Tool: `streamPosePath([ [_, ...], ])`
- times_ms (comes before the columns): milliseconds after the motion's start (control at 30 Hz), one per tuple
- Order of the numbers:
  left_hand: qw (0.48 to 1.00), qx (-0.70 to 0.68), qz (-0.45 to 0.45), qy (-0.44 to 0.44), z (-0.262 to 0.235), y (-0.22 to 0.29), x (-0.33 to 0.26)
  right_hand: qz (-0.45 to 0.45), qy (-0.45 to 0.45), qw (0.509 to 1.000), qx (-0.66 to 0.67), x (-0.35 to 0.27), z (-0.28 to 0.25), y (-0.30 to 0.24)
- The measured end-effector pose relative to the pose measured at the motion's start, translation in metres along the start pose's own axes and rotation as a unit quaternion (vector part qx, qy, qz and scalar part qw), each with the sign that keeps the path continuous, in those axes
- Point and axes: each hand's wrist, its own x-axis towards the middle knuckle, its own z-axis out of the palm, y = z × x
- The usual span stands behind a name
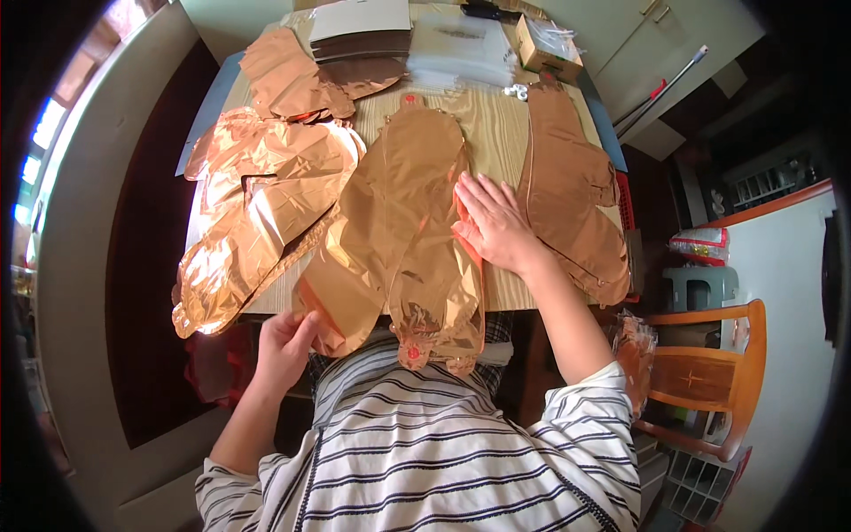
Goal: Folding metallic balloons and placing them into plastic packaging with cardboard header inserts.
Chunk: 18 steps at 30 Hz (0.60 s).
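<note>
A flat copper-coloured foil balloon point(417, 168) lies in front of me, its lower end hanging over the table's near edge. It has a red round spot at its top and another near its bottom. At the lower left, my left hand point(288, 346) is closed, pinching a folded flap of the foil balloon between thumb and fingers. My right hand point(496, 222) rests flat on the balloon's right edge, fingers stretched out, with orange-red foil showing beside it. What lies under the right palm is hidden.
More crumpled copper foil balloons point(266, 204) lie on the left, and another foil balloon point(567, 195) on the right. At the back of the wooden table point(501, 133) are a stack of cards point(359, 31), clear plastic bags point(461, 53) and a small box point(548, 49). A wooden chair point(696, 372) stands at right.
</note>
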Motion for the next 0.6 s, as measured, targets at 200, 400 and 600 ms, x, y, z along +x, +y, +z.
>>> streamPosePath([
  [200,0.880,0.223,0.372,-0.193,0.040,0.089,0.041,0.000,-0.013,1.000,0.004,-0.005,-0.005,-0.001],
  [400,0.735,0.267,0.524,-0.338,0.111,0.069,0.069,-0.023,0.016,1.000,-0.006,-0.001,0.004,0.001],
  [600,0.839,0.302,0.436,-0.121,0.057,0.060,0.118,-0.035,0.029,0.999,0.011,-0.004,0.004,0.005],
])
